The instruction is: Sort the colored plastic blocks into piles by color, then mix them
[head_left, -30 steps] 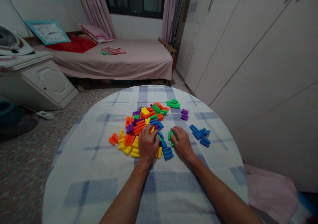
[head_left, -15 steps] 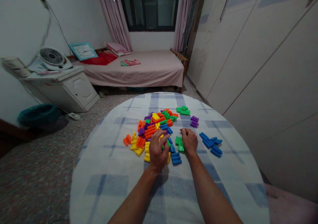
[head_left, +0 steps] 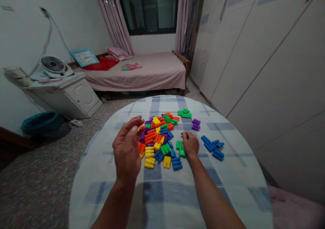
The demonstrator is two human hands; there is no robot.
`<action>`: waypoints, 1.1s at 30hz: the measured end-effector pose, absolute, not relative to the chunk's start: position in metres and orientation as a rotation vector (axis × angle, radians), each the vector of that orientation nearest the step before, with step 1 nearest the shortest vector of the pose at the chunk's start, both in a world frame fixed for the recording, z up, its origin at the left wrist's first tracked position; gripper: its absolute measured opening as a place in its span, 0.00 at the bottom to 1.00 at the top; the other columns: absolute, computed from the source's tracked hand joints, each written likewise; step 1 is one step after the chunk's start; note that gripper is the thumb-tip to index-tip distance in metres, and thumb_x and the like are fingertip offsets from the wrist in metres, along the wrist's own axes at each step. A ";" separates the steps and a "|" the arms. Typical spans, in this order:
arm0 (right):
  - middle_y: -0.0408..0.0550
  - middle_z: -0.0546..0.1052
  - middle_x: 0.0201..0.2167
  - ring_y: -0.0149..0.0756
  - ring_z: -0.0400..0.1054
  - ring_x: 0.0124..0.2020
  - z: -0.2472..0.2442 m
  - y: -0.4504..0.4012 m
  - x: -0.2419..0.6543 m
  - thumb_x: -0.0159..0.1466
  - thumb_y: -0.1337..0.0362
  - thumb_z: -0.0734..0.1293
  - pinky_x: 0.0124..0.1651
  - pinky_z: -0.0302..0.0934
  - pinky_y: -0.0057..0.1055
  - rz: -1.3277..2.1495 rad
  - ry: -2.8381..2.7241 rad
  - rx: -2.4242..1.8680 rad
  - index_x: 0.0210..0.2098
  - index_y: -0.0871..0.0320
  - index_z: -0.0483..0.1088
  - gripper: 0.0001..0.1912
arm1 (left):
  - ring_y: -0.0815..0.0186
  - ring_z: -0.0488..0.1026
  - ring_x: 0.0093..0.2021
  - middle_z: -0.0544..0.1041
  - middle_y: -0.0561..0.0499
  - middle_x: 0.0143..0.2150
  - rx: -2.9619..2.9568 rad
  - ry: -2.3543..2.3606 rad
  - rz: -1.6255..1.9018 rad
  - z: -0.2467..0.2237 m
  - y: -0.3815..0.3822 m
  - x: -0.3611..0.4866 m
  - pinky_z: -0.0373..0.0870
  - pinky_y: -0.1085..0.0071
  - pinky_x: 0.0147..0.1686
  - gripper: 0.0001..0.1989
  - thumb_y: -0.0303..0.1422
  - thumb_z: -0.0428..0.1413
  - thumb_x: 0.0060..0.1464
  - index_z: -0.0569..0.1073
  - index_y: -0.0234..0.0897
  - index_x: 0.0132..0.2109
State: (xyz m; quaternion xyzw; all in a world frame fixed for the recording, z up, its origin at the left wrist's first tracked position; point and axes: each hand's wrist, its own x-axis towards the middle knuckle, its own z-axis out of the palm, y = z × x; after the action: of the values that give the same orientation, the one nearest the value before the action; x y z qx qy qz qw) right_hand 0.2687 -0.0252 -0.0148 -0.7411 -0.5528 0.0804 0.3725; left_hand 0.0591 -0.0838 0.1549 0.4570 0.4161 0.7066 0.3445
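Note:
A mixed pile of orange, yellow, purple, green and blue plastic pieces (head_left: 157, 134) lies on the round table. My left hand (head_left: 128, 146) is raised over the pile's left side, fingers apart, with nothing seen in it. My right hand (head_left: 190, 144) rests beside a few green pieces (head_left: 180, 148), its fingers curled together; whatever they hold, if anything, is hidden. Farther right lies a group of blue pieces (head_left: 213, 147). Small purple pieces (head_left: 196, 124) and another green group (head_left: 185, 113) sit behind my right hand.
The pieces lie on a checked tablecloth (head_left: 172, 195). Beyond the table is a bed (head_left: 157, 70). A fan (head_left: 53, 65) stands on a white cabinet (head_left: 81, 97) at the left, and a large wardrobe (head_left: 274, 70) runs along the right.
My left hand has lifted off the pile and moved left, its fingers spreading, uncovering green, blue and yellow pieces. My right hand has stayed by the green pieces. The view has shifted slightly.

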 end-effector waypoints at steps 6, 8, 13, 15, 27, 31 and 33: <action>0.47 0.78 0.38 0.38 0.64 0.40 -0.015 -0.024 0.268 0.66 0.63 0.56 0.42 0.51 0.31 0.213 -1.392 -1.938 0.35 0.56 0.77 0.17 | 0.62 0.74 0.47 0.77 0.48 0.46 1.229 1.164 1.789 0.158 -0.058 0.041 0.71 0.64 0.47 0.13 0.38 0.56 0.52 0.76 0.37 0.43; 0.47 0.78 0.38 0.37 0.64 0.40 -0.015 -0.024 0.267 0.66 0.63 0.56 0.42 0.50 0.31 0.214 -1.393 -1.942 0.36 0.56 0.77 0.17 | 0.62 0.74 0.46 0.77 0.47 0.44 1.381 1.277 1.723 0.145 -0.037 0.038 0.71 0.64 0.47 0.13 0.37 0.54 0.52 0.77 0.36 0.43; 0.47 0.78 0.37 0.37 0.64 0.40 -0.014 -0.025 0.267 0.66 0.63 0.57 0.41 0.50 0.31 0.224 -1.385 -1.931 0.35 0.55 0.77 0.16 | 0.61 0.72 0.49 0.75 0.45 0.47 1.964 1.486 1.312 0.097 0.026 0.047 0.70 0.64 0.50 0.13 0.30 0.51 0.53 0.77 0.35 0.43; 0.46 0.78 0.37 0.38 0.64 0.40 -0.014 -0.025 0.267 0.66 0.62 0.57 0.41 0.50 0.31 0.217 -1.381 -1.925 0.35 0.55 0.76 0.16 | 0.61 0.71 0.50 0.75 0.44 0.47 2.155 1.564 1.124 0.081 0.048 0.056 0.67 0.62 0.54 0.14 0.27 0.50 0.53 0.78 0.35 0.43; 0.46 0.78 0.36 0.38 0.65 0.40 -0.013 -0.024 0.267 0.65 0.63 0.56 0.43 0.51 0.31 0.231 -1.389 -1.883 0.34 0.55 0.76 0.16 | 0.49 0.57 0.64 0.62 0.46 0.65 2.681 1.497 0.300 0.044 0.090 0.131 0.58 0.43 0.58 0.22 0.49 0.52 0.56 0.72 0.48 0.55; 0.47 0.78 0.36 0.38 0.65 0.39 -0.013 -0.025 0.267 0.65 0.63 0.56 0.42 0.51 0.31 0.218 -1.395 -1.896 0.33 0.55 0.76 0.16 | 0.55 0.65 0.56 0.72 0.45 0.55 2.769 1.415 0.346 0.039 0.081 0.122 0.63 0.54 0.56 0.15 0.41 0.53 0.57 0.77 0.41 0.46; 0.47 0.78 0.35 0.38 0.65 0.39 -0.012 -0.025 0.266 0.65 0.63 0.56 0.42 0.51 0.31 0.211 -1.399 -1.898 0.34 0.55 0.76 0.16 | 0.57 0.67 0.52 0.76 0.45 0.47 2.834 1.297 0.388 0.037 0.073 0.113 0.63 0.57 0.56 0.13 0.39 0.52 0.58 0.78 0.39 0.43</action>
State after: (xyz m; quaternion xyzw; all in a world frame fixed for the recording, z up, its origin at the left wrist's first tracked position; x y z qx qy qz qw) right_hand 0.2665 -0.0247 -0.0122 -0.7425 -0.5471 0.0824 0.3777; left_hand 0.1131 0.0727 0.0369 0.9023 0.4129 0.1237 0.0003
